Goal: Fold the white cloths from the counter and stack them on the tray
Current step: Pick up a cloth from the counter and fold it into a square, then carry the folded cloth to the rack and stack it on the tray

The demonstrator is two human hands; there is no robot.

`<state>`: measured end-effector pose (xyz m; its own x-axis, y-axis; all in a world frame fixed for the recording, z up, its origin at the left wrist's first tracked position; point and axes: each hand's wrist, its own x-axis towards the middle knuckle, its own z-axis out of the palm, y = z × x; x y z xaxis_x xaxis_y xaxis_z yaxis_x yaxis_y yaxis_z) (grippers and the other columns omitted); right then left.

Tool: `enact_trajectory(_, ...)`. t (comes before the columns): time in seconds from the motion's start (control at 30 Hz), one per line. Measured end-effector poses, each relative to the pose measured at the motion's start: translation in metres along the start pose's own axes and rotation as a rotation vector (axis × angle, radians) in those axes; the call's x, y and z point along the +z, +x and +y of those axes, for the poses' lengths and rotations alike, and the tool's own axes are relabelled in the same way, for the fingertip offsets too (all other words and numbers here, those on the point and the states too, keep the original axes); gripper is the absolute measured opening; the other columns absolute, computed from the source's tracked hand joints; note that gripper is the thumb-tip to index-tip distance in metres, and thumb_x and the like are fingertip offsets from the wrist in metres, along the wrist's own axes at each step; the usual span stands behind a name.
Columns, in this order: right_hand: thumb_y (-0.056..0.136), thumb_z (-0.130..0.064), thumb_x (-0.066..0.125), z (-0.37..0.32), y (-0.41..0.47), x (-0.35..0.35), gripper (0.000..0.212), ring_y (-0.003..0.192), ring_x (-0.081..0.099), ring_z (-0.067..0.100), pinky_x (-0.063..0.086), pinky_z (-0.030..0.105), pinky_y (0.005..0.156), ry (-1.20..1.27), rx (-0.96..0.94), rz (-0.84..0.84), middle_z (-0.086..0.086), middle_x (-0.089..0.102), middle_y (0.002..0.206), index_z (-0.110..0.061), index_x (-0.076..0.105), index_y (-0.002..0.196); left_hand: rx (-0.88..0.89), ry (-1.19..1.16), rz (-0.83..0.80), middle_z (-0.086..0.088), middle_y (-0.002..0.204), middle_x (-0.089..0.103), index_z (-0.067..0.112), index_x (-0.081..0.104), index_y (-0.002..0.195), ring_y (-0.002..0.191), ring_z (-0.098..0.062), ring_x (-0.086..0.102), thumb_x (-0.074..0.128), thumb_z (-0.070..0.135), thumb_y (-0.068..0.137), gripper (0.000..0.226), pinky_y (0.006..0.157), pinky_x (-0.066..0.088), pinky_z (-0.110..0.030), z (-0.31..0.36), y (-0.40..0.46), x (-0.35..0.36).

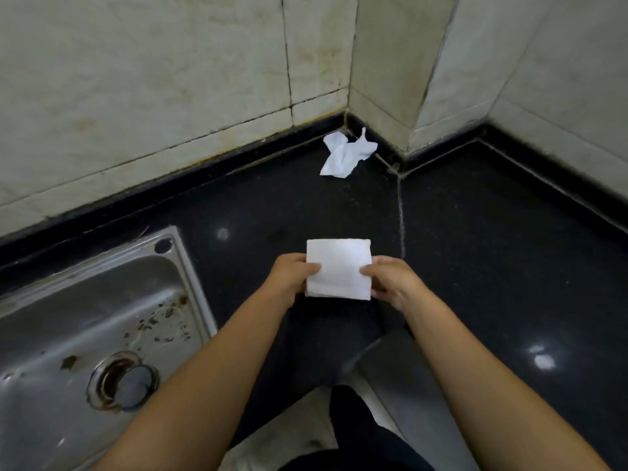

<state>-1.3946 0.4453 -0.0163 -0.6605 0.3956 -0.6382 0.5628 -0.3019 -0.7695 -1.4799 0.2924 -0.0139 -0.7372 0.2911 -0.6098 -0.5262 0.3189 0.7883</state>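
Hands squaring a folded white square cloth (338,268) above the black stone surface (475,249).
Left hand (292,275) and right hand (390,278) pinch opposite edges, fingers curled, keeping folds aligned; crumpled white cloth (345,153) waits.

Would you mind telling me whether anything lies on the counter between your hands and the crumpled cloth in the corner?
Nothing visible does. Both hands, left and right, hold the folded cloth; beyond it only bare black counter stretches to the crumpled cloth.

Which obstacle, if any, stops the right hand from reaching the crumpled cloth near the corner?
Probably none: bare counter lies between, but the right hand grips the folded cloth, far from the crumpled cloth.
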Motion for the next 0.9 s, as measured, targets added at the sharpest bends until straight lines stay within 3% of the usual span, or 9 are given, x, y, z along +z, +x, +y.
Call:
enact_trajectory(0.2,0.091,-0.001,0.051,0.059,-0.086,-0.05,0.018,0.079,0.063,0.021,0.054,0.036,0.071,0.28,-0.128,0.152,0.01,0.068,0.094,-0.012,0.065,0.094,-0.016,-0.001,-0.344,-0.008,0.095,0.065,0.009,0.06,0.096,0.083,-0.021,0.061,0.054,0.001,0.09,0.012,0.074,0.05,-0.036,-0.022,-0.057,0.036)
enact_trajectory(0.3,0.091,0.0,0.051,0.092,-0.133,-0.085,0.019,0.086,0.065,0.027,0.051,0.045,0.086,0.393,-0.168,0.258,0.015,0.069,0.101,-0.008,0.065,0.101,-0.018,0.065,-0.475,-0.008,0.098,0.066,0.008,0.06,0.104,0.088,-0.021,0.063,0.055,0.001,0.09,0.016,0.081,0.053,-0.039,-0.034,-0.085,0.073)
enact_trajectory(0.53,0.092,0.001,0.05,0.189,-0.265,-0.172,0.019,0.075,0.068,0.021,0.056,0.031,0.064,0.598,-0.262,0.605,0.008,0.07,0.09,-0.009,0.065,0.097,0.005,0.274,-0.805,-0.008,0.091,0.067,0.009,0.06,0.099,0.079,-0.019,0.064,0.053,-0.002,0.09,0.016,0.065,0.055,-0.032,-0.083,-0.181,0.201)
enact_trajectory(0.7,0.091,0.001,0.05,0.292,-0.387,-0.236,0.02,0.078,0.065,0.021,0.052,0.035,0.072,0.708,-0.284,0.889,0.008,0.069,0.094,-0.012,0.065,0.095,0.008,0.455,-1.065,-0.007,0.092,0.067,0.01,0.062,0.099,0.08,-0.018,0.064,0.053,-0.001,0.09,0.017,0.064,0.058,-0.03,-0.158,-0.294,0.303)
enact_trajectory(0.9,0.091,-0.002,0.052,0.43,-0.551,-0.3,0.017,0.079,0.062,0.02,0.046,0.033,0.07,0.801,-0.229,1.163,0.006,0.069,0.095,-0.013,0.065,0.096,-0.033,0.595,-1.329,-0.009,0.095,0.068,0.008,0.063,0.099,0.082,-0.02,0.064,0.053,-0.002,0.09,0.017,0.073,0.056,-0.031,-0.284,-0.456,0.401)
